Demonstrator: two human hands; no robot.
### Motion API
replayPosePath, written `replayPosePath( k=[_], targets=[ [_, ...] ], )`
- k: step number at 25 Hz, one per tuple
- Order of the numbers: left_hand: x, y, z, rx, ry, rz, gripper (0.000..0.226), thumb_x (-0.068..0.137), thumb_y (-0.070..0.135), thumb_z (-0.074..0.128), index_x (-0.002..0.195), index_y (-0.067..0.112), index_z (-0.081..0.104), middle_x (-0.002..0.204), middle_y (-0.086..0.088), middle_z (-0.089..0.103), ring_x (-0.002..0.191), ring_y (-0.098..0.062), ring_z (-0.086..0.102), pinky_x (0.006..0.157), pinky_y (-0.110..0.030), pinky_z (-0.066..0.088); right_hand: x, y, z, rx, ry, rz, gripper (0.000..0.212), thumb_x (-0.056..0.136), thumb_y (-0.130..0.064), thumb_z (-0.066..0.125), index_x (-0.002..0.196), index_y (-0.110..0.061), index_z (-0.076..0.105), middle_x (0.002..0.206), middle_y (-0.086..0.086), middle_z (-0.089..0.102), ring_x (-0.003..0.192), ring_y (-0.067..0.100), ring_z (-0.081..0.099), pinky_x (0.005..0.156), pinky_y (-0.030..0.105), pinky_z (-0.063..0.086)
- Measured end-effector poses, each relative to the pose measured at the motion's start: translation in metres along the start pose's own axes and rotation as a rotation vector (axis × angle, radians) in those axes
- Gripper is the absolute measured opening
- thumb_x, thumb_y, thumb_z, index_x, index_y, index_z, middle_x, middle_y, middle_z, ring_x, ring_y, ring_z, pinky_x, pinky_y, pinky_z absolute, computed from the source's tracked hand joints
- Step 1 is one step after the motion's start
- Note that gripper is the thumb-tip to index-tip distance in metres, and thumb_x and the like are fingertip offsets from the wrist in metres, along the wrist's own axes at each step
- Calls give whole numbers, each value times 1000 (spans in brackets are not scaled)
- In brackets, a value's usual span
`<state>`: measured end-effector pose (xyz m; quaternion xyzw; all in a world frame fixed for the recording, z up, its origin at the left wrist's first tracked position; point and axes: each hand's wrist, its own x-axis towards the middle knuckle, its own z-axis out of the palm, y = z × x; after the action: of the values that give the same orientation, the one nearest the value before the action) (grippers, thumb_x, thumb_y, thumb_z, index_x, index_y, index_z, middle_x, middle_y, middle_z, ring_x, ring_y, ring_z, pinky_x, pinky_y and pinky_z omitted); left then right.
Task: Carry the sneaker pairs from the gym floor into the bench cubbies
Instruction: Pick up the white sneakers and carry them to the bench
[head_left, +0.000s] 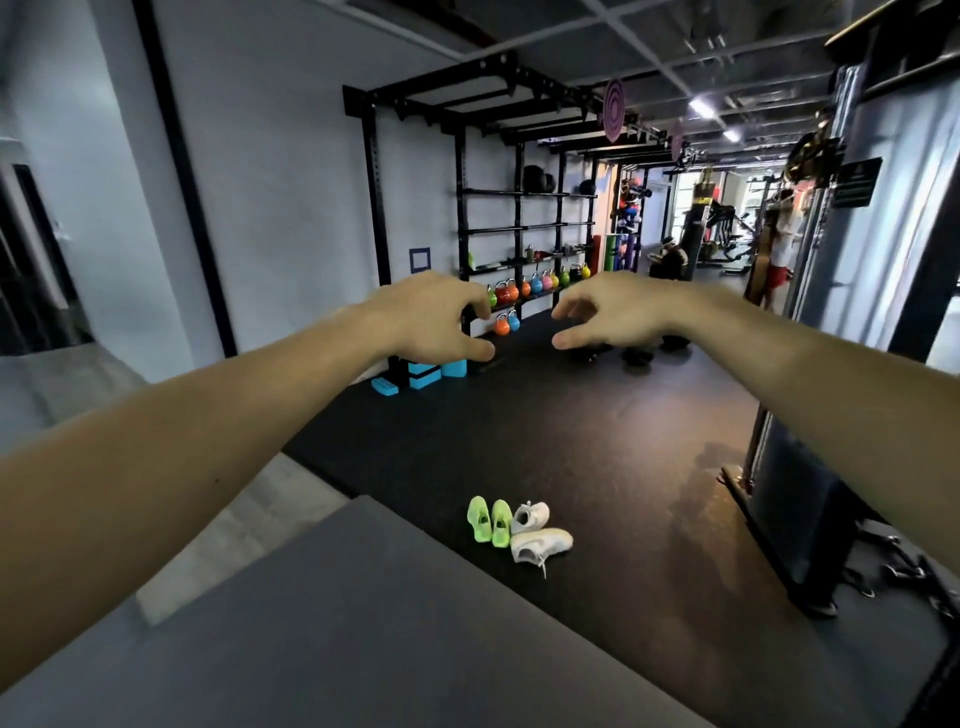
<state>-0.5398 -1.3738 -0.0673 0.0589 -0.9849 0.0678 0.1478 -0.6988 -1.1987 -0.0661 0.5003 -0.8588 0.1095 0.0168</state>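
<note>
green sneakers (490, 520) and white sneakers (535, 531) touch on open black floor (597, 441); left hand (431, 317) and right hand (613, 312) loosely spread, holding nothing

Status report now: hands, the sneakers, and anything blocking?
Left hand and right hand empty, raised. Green pair and white pair on black floor. Nothing blocking.
</note>
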Motion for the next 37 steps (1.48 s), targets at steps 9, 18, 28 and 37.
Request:
replayPosePath(
  k=[9,18,28,37],
  targets=[
    [250,-128,106,-49,-53,109,53,81,58,58,125,30,50,127,0,52,113,-17,49,94,-42,45,231,132,39,36,-4,111,48,82,-49,64,124,-26,55,123,-3,56,104,10,52,88,26,41],
    [498,-187,219,-109,-85,222,55,76,65,59,122,36,50,122,3,57,107,-18,53,87,-41,49,401,291,53,71,9,270,45,83,-45,65,120,-22,56,120,1,58,104,21,58,94,42,48],
    [752,-230,322,-124,-88,252,55,76,66,58,122,37,48,128,1,51,107,-17,52,81,-37,48,596,473,64,41,110,296,48,83,-48,64,123,-21,55,121,1,57,101,15,53,82,29,40],
    [935,-264,418,-180,-77,403,56,77,64,58,124,35,47,124,3,52,106,-19,52,83,-40,48,722,582,99,-31,159,420,47,87,-41,62,121,-9,57,123,11,58,110,27,52,94,40,42]
  ],
)
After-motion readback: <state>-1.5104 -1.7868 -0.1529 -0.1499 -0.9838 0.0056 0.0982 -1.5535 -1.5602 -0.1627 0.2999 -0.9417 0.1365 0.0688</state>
